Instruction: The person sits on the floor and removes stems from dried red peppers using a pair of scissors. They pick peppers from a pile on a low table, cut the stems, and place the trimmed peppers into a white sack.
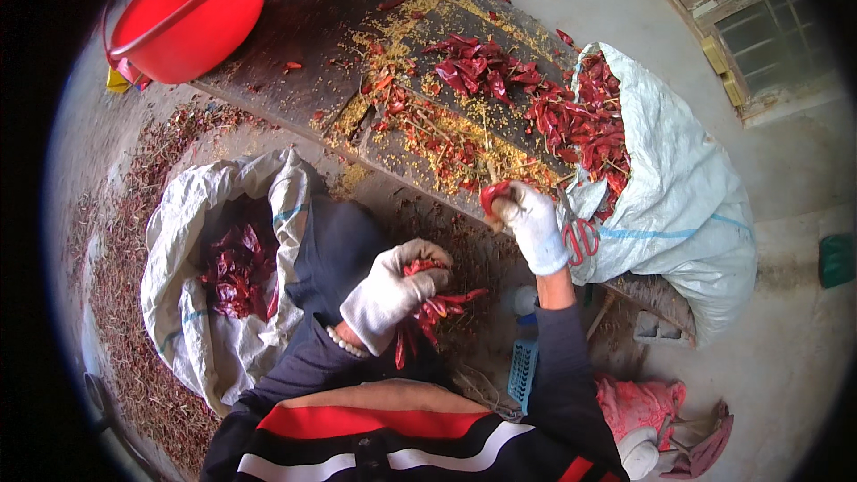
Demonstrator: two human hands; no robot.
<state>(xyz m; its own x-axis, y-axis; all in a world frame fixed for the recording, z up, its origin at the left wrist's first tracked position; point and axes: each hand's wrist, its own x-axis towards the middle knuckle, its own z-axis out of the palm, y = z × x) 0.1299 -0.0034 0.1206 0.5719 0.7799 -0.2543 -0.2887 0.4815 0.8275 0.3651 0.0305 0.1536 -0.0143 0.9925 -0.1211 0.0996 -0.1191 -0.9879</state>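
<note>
My left hand [397,290], in a white work glove, is closed around a bunch of dried red chili peppers [437,308] that poke out below the fingers. A short way to the right, my gloved right hand [530,219] pinches a single dried chili pepper [493,198] near the table's edge. Red-handled scissors [580,239] lie beside that wrist, against the full white sack [683,187]. More dried chilies [580,129] spill from this sack's mouth onto the dark table [295,31]. At my left stands an open white sack [192,214] with chilies [239,268] inside.
Yellow seeds [420,9] and chili scraps are strewn over the table. A red basin [192,18] rests on its far left corner. Stems and bits [125,303] cover the floor at left. A blue basket [521,370] and a pink cloth [638,406] are low at right.
</note>
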